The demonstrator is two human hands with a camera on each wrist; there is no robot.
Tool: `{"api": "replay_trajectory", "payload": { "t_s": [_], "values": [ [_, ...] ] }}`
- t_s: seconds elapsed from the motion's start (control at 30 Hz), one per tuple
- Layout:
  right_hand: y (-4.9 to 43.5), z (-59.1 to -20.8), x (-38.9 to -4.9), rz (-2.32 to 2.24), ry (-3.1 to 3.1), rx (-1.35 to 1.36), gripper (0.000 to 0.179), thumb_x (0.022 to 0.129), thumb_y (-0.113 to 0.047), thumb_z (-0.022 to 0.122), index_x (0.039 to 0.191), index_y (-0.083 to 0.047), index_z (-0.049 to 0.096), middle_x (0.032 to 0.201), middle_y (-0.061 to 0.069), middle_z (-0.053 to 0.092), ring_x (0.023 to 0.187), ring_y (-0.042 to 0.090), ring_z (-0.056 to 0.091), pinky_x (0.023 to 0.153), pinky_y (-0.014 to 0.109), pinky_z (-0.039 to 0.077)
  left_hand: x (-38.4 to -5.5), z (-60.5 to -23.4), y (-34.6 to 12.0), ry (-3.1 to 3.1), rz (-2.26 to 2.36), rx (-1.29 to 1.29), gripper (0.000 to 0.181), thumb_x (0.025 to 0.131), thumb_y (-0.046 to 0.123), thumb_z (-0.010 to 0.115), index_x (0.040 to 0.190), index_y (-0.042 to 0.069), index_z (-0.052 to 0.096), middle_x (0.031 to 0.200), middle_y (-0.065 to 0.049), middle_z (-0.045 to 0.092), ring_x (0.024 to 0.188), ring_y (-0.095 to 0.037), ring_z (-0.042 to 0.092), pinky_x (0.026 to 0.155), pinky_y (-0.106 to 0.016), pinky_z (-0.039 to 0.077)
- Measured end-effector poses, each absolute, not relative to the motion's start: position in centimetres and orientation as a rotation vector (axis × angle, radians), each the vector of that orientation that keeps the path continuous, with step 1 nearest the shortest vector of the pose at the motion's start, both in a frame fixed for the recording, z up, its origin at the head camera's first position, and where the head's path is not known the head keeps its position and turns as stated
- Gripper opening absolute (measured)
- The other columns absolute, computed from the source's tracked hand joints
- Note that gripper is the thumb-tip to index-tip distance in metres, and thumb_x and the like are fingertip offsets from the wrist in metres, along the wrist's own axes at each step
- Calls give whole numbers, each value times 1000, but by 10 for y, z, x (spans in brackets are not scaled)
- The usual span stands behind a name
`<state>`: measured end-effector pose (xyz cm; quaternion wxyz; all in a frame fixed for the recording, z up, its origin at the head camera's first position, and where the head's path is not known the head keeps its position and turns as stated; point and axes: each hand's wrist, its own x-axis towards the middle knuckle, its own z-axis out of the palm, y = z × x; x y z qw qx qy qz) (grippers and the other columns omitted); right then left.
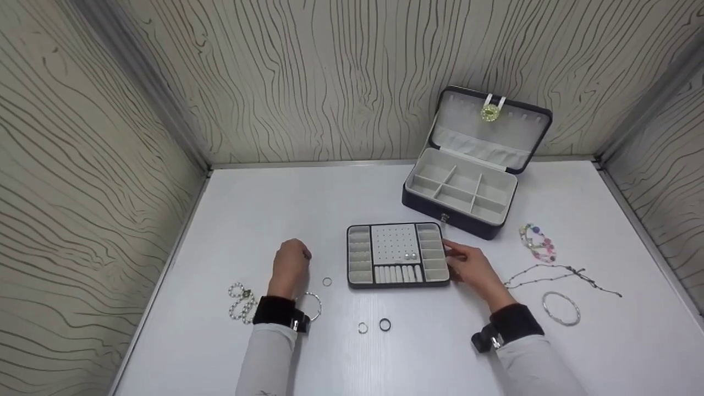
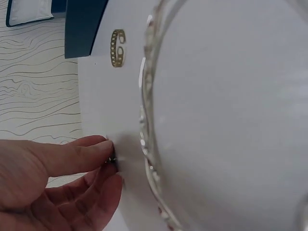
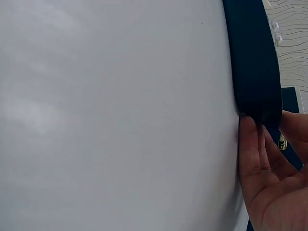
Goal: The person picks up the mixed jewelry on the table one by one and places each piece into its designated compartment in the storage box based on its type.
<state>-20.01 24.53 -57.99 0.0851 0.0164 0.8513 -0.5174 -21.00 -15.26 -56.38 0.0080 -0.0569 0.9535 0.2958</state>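
Note:
My left hand (image 1: pixel 290 265) is on the left of the table, thumb and fingertips pinching a small dark, shiny piece (image 2: pixel 112 157), mostly hidden by the fingers. Under that wrist lies a silver bangle (image 2: pixel 148 120); a thin open ring (image 2: pixel 114 48) sits to the hand's right. My right hand (image 1: pixel 472 269) grips the right side of a jewelry tray (image 1: pixel 393 239), thumb at the upper edge and fingers against the side wall (image 3: pixel 255 62). The tray holds two pearl earrings (image 1: pixel 410 256) in its perforated panel, above white ring rolls and between side compartments.
Behind the tray stands an open dark jewelry box (image 1: pixel 459 213) with divided compartments. A pearl bracelet (image 1: pixel 235 313) lies at left, two rings (image 1: pixel 380 324) in front. At right are a colorful beaded bracelet (image 1: pixel 545 250), a dark chain necklace (image 1: pixel 577 271) and another bangle (image 1: pixel 555 320).

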Motion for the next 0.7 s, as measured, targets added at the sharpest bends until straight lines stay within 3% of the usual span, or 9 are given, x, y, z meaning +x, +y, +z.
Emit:
{"api": "replay_trajectory", "payload": {
  "t_s": [0.3,0.7],
  "values": [
    [242,-579,-199,-1550,2535,50,49,94,0,57,142,0,49,118,26,61,87,20,62,61,28,53,-210,-563,-153,2971,910,-178,12,88,-4,53,86,4,62,86,-9,57,77,-25,58,70,-38,50],
    [245,-580,-200,-1518,2603,-4,47,92,1,57,139,2,51,112,25,63,97,30,62,68,29,52,-217,-564,-160,2880,916,-172,11,75,-5,65,84,0,63,80,-11,60,74,-28,59,67,-42,52]
  ]
}}
